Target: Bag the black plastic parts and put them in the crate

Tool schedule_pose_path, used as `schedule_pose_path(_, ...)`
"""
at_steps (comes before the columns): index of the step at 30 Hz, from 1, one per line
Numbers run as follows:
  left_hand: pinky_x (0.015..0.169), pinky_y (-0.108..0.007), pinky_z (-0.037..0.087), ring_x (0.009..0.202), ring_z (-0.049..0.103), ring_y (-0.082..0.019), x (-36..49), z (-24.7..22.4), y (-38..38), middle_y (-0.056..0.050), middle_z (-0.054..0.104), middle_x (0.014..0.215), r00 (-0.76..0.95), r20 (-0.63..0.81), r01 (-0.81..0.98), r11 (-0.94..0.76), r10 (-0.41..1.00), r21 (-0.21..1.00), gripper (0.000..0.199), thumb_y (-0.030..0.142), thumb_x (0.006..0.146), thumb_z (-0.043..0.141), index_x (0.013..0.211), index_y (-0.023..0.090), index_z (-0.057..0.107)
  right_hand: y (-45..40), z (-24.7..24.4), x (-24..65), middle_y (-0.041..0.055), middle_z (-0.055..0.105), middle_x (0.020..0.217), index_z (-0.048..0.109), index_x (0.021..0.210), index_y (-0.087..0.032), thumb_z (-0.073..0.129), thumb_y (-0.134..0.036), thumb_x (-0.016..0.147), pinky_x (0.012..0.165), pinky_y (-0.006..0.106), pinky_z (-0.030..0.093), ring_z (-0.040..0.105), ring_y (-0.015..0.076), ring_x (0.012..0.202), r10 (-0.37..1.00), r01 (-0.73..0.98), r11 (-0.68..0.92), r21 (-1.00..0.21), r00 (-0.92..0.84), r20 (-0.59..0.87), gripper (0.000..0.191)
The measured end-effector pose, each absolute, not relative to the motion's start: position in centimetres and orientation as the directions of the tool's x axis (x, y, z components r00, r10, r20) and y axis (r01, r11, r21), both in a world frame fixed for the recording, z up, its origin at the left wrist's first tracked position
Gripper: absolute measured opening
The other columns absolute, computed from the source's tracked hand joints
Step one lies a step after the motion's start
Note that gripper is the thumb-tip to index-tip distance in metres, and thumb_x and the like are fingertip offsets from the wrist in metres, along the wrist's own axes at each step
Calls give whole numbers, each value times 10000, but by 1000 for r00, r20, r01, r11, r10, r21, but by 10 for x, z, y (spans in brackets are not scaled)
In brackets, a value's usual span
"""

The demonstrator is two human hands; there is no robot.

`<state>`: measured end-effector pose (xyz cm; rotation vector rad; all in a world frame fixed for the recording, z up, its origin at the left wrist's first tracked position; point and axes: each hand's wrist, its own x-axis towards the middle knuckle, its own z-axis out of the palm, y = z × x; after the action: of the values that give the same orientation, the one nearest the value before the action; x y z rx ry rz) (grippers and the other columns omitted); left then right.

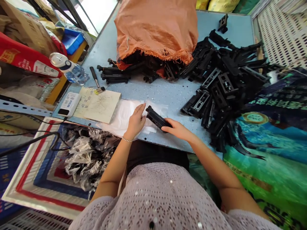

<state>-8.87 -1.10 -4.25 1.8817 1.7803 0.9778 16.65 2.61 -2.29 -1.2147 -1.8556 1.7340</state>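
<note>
My right hand (177, 128) grips one end of a long black plastic part (156, 118) with a slotted body. The part slants over the table's front edge, its far end towards my left hand. My left hand (136, 120) is over a stack of clear plastic bags (122, 112), fingers stretched out and thumb apart, close to the part but not around it. Whether its fingertips touch a bag is hard to see. To the right lies a large heap of similar black parts (225, 83), some with metal plates. More of them spill from an orange woven sack (155, 28).
On the blue table (141, 88) at left are a hammer (94, 76), a marked cardboard sheet (97, 103), a white box-like device (70, 103) and a water bottle (72, 70). A crate (26, 166) with bagged parts (83, 153) stands below left. A printed sack (271, 159) is at right.
</note>
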Motion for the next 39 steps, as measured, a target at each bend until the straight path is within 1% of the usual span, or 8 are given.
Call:
schedule_pose_path(6,984,-403,595,1230,655,-252,-63,-47,-47,-126,469,1571,259,349,750,-416,900,514,668,91,958,381,1590,294,317,24,-38,139,33,716,987,515,1391,-296,731,-599,805,671,371,591,682,219,810,645,-42,-636,-770,-577,-501,694)
schedule_pose_path(10,1024,-425,584,1336,580,-262,-53,-39,-63,-144,376,1623,348,337,616,-485,875,620,767,156,965,445,1639,306,112,4,-26,119,39,697,1231,630,1258,-297,680,-549,869,914,401,589,674,235,1090,758,-210,-570,-794,-506,-411,466)
schedule_pose_path(15,967,-394,611,1280,614,-255,-63,-3,-77,-122,557,1475,137,383,530,-394,914,751,567,262,951,606,1501,308,482,-41,3,119,10,457,1583,507,1483,-333,682,-419,916,1235,440,344,377,234,1495,743,-101,-327,-940,-642,-189,600)
schedule_pose_path(19,928,-385,616,1034,718,-213,-86,42,-110,-72,752,1087,-144,269,355,-204,952,912,207,279,925,676,1110,293,768,-53,10,126,54,648,1395,607,1391,-331,668,-416,939,1102,505,498,643,253,1249,496,-69,-457,-887,-847,-190,464)
schedule_pose_path(23,811,-366,620,880,734,-222,-138,62,-160,-71,769,950,-110,-44,290,74,993,954,125,362,860,749,931,282,812,-39,-6,121,52,769,1105,737,1150,-317,691,-449,919,992,480,563,737,231,978,551,40,-438,-898,-777,-303,271)
schedule_pose_path(29,831,-325,548,869,714,-227,-273,-7,-197,-43,780,909,-494,-379,543,619,782,568,134,324,787,703,827,233,792,-26,-33,113,48,769,982,749,1045,-294,766,-484,827,958,463,565,716,237,937,693,100,-445,-890,-591,-413,290)
schedule_pose_path(32,922,-350,500,1039,674,-275,-324,-43,-187,-81,777,966,-695,-317,549,761,645,346,136,248,757,643,798,192,760,-22,-37,107,45,764,981,736,1029,-278,745,-485,830,968,462,559,713,236,937,708,119,-400,-909,-590,-389,288)
schedule_pose_path(39,884,-380,486,990,664,-296,-321,-50,-150,-139,739,998,-782,-175,543,792,598,277,286,291,826,572,1024,127,698,12,-31,112,80,709,1127,673,1135,-255,529,-373,968,977,483,536,680,247,1026,781,338,91,-937,-608,-144,250)
